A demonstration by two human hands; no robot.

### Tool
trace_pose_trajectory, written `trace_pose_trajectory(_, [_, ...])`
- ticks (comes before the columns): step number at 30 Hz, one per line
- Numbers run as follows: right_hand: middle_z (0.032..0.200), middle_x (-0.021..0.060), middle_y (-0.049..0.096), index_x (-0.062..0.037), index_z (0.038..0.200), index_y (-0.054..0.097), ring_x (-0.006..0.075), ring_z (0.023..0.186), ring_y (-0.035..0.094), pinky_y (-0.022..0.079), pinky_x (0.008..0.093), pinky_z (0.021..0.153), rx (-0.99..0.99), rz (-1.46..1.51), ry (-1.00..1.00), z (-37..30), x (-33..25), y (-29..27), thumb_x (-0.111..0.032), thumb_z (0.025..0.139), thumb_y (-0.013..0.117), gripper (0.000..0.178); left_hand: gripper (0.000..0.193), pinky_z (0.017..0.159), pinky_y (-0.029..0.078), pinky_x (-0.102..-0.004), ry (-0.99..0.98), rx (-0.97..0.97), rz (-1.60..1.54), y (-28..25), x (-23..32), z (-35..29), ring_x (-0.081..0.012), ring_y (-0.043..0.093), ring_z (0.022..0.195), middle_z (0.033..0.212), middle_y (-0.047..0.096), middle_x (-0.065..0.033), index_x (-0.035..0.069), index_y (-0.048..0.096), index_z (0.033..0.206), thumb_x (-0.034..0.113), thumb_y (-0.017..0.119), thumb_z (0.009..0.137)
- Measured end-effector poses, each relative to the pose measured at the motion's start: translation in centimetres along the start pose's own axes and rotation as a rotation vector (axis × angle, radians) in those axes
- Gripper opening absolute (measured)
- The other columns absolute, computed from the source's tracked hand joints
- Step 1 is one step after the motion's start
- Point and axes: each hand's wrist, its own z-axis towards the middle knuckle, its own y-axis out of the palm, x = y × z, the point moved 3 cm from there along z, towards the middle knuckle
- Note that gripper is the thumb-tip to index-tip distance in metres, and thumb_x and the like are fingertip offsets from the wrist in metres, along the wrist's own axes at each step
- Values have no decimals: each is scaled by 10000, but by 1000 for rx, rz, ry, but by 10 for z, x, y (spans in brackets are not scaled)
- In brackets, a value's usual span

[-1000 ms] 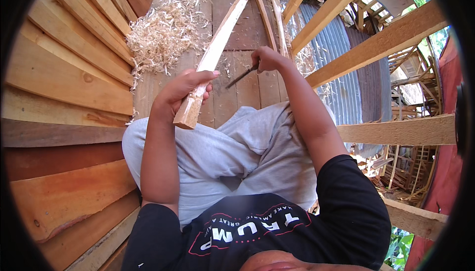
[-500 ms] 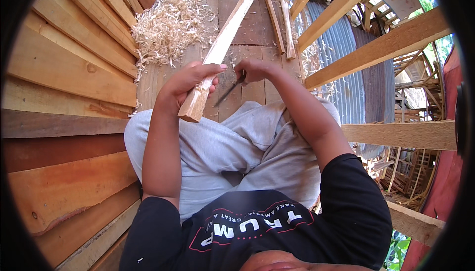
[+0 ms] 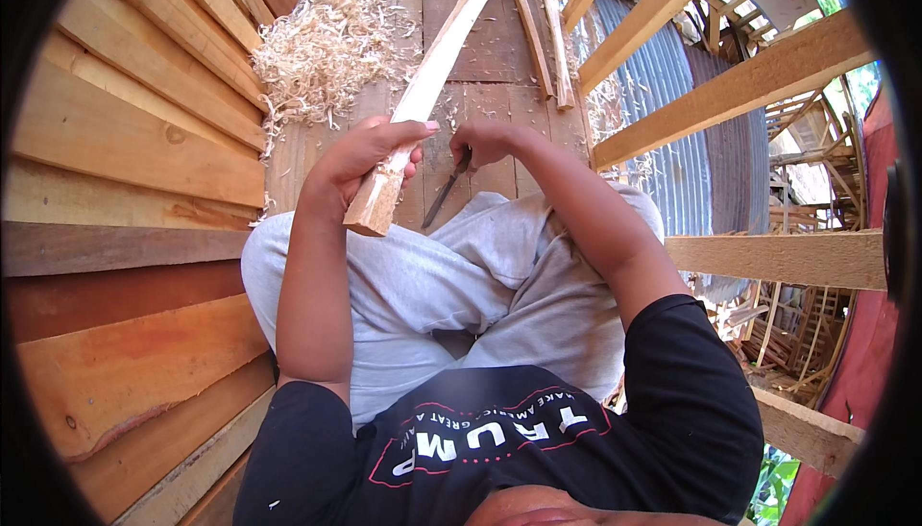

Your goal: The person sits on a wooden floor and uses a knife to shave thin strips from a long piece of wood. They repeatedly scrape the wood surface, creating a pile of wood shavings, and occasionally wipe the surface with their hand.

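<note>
My left hand [image 3: 382, 154] is closed round a long pale wooden stick [image 3: 444, 55] near its square-cut end. The stick slants away from me toward the top of the view, its upper face whittled smooth and its near end rough and unshaved. In my right hand [image 3: 483, 145], just right of the stick, is a knife [image 3: 442, 198] gripped by its handle. The dark blade points down and toward me, apart from the wood. Part of the handle is hidden by my fingers.
Curled wood shavings [image 3: 327, 50] lie heaped on the plank floor [image 3: 480, 103] at the far left. Two more narrow wooden strips [image 3: 550, 31] rest beyond my right hand. A board wall [image 3: 134, 132] rises on the left; open wooden rails [image 3: 730, 94] run along the right. My crossed legs [image 3: 423, 276] are below.
The knife blade has swung to point more steeply down toward me, and my right hand has shifted slightly left. The stick and my left hand have hardly moved.
</note>
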Motion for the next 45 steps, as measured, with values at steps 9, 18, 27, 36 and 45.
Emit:
trace_pose_trajectory(9, [855,99,722,-58,913,724,215,798,686,527,347,708,452,29,184,-21,48,-60,-80,698,798,228,314,438,479,-189,4,1,11,1,0,3,-39,563,508,683,582,0,55,529,955,238,747,823])
trace_pose_trajectory(18, [823,89,729,-33,904,729,203,767,687,534,331,693,677,-80,438,-40,76,-73,-6,635,810,282,312,423,436,-180,-14,2,-12,-2,-3,3,-29,540,503,688,572,8,58,535,1016,233,730,847])
trace_pose_trajectory(27, [811,145,709,-20,895,720,281,750,679,522,356,702,505,-57,343,-36,77,-67,-72,723,764,185,322,441,477,-198,2,-17,-6,-4,-2,2,-46,559,507,692,577,-9,45,519,972,224,744,827])
trace_pose_trajectory(36, [826,187,707,137,789,565,287,615,686,556,365,690,326,72,849,-53,50,-67,-22,832,537,167,315,439,460,-190,-7,3,-6,-2,-5,1,-37,552,513,689,574,-2,54,522,979,230,739,833])
trace_pose_trajectory(45, [1247,123,639,-5,1303,567,267,945,697,555,396,637,19,-457,912,-21,98,19,-180,899,555,441,321,435,431,-172,20,-31,16,7,0,4,-25,537,512,693,574,9,60,532,1007,248,735,843])
